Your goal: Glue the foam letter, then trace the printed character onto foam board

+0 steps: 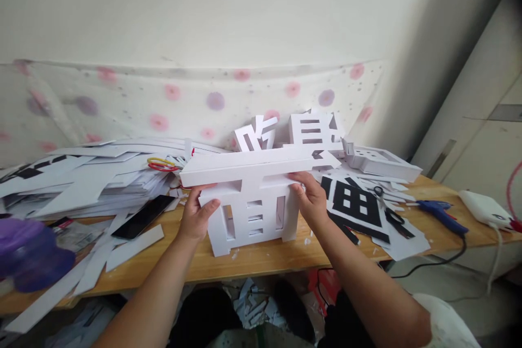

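White foam board, standing upright near the edge of the wooden table [199, 265]: hollow block character [240, 213], longest left to right, clasped at opposite sides by half-curled left hand [194, 219] and right hand [312, 201], neither clearly nearer.

A box letter [267, 212] is at the front middle of the worktop [244, 269], between the left hand [196, 215] and right hand [312, 198]. To its left lie loose strips [134, 247], with stacked boards [122, 187] farther back; to its right, a cut-out sheet [367, 223], then a glue gun [440, 214]. Behind it, another box letter [293, 128] sits before a hanging cloth [187, 119].
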Motion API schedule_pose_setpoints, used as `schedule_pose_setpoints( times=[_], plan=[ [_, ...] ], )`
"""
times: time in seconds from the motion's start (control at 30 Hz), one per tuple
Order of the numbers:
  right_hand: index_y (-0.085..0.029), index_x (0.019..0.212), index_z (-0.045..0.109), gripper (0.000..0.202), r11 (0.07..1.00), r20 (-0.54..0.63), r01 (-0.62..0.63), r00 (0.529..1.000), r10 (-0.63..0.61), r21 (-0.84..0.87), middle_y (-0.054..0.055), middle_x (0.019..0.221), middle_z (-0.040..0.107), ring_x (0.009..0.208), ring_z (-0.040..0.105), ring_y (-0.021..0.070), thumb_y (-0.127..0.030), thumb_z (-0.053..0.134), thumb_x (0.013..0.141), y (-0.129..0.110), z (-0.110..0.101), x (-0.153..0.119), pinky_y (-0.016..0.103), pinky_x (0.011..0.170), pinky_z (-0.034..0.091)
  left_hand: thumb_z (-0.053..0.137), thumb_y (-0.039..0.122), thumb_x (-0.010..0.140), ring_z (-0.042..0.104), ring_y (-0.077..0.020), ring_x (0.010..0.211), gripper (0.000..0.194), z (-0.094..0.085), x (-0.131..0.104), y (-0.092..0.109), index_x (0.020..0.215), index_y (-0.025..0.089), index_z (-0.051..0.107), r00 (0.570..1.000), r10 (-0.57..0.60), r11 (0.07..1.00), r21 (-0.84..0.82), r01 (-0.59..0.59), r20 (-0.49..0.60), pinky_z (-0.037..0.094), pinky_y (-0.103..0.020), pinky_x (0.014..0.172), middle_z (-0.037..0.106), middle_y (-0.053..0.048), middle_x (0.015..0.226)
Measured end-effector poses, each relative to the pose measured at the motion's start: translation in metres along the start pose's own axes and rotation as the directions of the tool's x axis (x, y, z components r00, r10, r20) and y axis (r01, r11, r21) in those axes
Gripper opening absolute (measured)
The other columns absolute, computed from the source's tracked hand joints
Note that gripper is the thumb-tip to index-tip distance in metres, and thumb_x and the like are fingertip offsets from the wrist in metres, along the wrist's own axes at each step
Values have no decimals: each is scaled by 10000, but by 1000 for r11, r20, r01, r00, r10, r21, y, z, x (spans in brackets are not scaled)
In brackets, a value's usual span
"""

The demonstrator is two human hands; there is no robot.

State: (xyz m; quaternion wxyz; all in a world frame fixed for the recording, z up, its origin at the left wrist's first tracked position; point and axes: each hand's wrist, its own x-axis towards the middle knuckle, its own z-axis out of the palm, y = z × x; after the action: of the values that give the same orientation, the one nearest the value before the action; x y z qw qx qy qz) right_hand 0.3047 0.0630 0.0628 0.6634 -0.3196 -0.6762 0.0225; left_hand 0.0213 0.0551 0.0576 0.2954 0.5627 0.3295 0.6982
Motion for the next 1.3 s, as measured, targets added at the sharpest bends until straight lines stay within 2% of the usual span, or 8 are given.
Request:
schedule_pose_setpoints(
  times=[0.17, 0.37, 0.47, 0.57, 0.87, 1.07, 1.2, 1.3],
  plan=[
    [-240, 983, 685, 241, 998, 11, -65, 998, 65, 24, 77, 1038, 691, 1027, 616, 245, -415, 563, 871, 2, -1, -2, 437, 931, 465, 794, 492, 605, 575, -225, 973, 528, 1, -5, 1, 1035, 251, 603, 999, -37, 999, -34, 38, 24, 440, -325, 872, 633, -23, 1051],
    [-259, 1377, 422, 664, 852, 154, -451, 893, 424, 267, 111, 1440, 435, 1282, 458, 272, -641, 473, 837, 19, -8, -38, 471, 976, 439, 761, 617, 585, 513, -269, 1182, 802, -8, -42, -6, 1258, 293, 470, 975, -189, 978, -64, 197, 116, 436, -367, 943, 556, -70, 1274],
    [-245, 1302, 512, 663, 791, 374, -547, 819, 436, 276, 108, 1294, 584, 1199, 528, 283, -669, 517, 792, 25, -5, -59, 477, 949, 458, 787, 505, 627, 585, -275, 1063, 654, -12, -57, -16, 1163, 208, 557, 943, -304, 951, -18, 310, 134, 462, -377, 892, 631, -97, 1145],
    [-218, 1196, 582, 663, 787, 455, -559, 791, 409, 263, 100, 1142, 667, 1051, 607, 288, -642, 655, 691, 28, 0, -66, 467, 894, 491, 815, 420, 620, 606, -262, 997, 586, -12, -59, -22, 1105, 184, 587, 932, -343, 939, 8, 344, 115, 461, -369, 873, 652, -86, 1097],
    [-170, 1247, 503, 719, 807, 390, -508, 838, 382, 301, 121, 1155, 641, 1011, 609, 282, -608, 653, 697, 35, 6, -61, 442, 873, 489, 867, 371, 518, 600, -246, 988, 619, 1, -41, -20, 1045, 182, 602, 948, -313, 949, -28, 315, 59, 448, -366, 894, 662, -57, 1042],
    [-197, 1280, 483, 599, 868, 276, -458, 874, 399, 195, 132, 1225, 584, 1080, 565, 288, -499, 619, 781, 30, -1, -51, 468, 932, 443, 837, 406, 556, 646, -207, 708, 591, 17, -43, -11, 1031, 174, 573, 902, -431, 900, -81, 429, -7, 515, -326, 647, 683, -27, 861],
    [-218, 1255, 526, 554, 965, 20, -151, 987, 159, -213, 151, 1232, 514, 1114, 499, 308, -411, 683, 760, -2, -9, -38, 496, 949, 404, 818, 423, 586, 612, -172, 545, 567, 27, -44, 4, 1035, 190, 564, 859, -511, 854, -132, 503, -31, 489, -290, 521, 662, 14, 725],
    [-265, 1124, 630, 345, 912, 299, 170, 953, -55, -372, 98, 1080, 570, 1009, 493, 286, -321, 670, 787, -35, -6, -36, 491, 939, 377, 821, 426, 582, 625, -183, 539, 545, 35, -49, 13, 1011, 192, 580, 828, -560, 821, -162, 548, -36, 503, -307, 529, 669, 9, 701]
  ],
)
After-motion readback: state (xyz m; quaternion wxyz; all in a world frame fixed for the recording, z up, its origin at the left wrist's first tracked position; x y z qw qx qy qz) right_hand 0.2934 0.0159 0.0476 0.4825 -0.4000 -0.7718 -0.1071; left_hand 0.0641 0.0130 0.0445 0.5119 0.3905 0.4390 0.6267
